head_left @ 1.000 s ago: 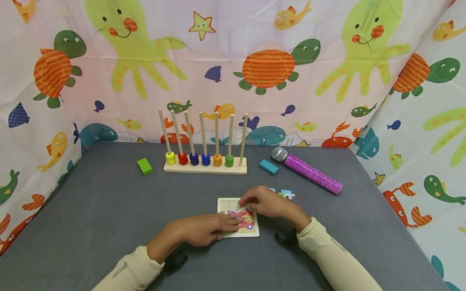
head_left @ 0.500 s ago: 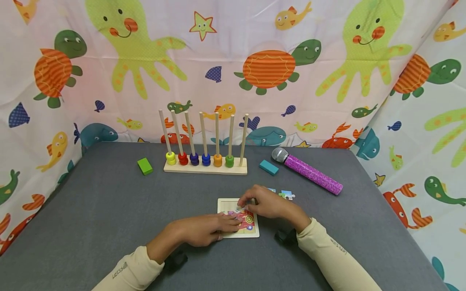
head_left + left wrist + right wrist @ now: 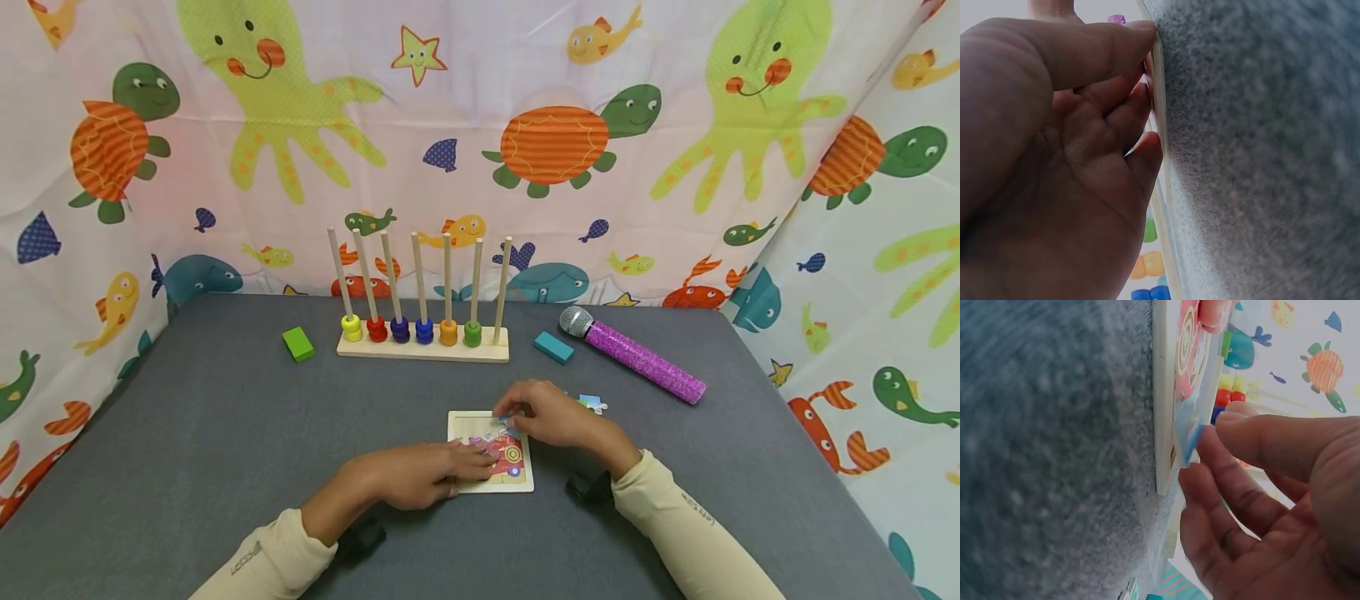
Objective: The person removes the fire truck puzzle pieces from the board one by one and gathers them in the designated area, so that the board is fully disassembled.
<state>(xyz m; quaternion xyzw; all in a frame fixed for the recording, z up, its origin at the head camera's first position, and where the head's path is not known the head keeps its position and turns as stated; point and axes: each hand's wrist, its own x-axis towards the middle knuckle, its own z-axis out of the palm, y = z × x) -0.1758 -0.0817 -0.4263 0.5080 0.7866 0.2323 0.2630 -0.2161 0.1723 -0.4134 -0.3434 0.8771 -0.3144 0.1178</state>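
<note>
A grey felt-covered table fills the foreground. Behind the table and along its right side hangs a pale curtain printed with green octopuses, orange-shelled turtles, fish and starfish. Lighting is even and bright.

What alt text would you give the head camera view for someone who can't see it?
Two hands work a small puzzle board on a grey table: the left hand presses it, the right hand pinches a puzzle piece over it. Behind stand a ring-and-peg rack and purple microphone.
</note>
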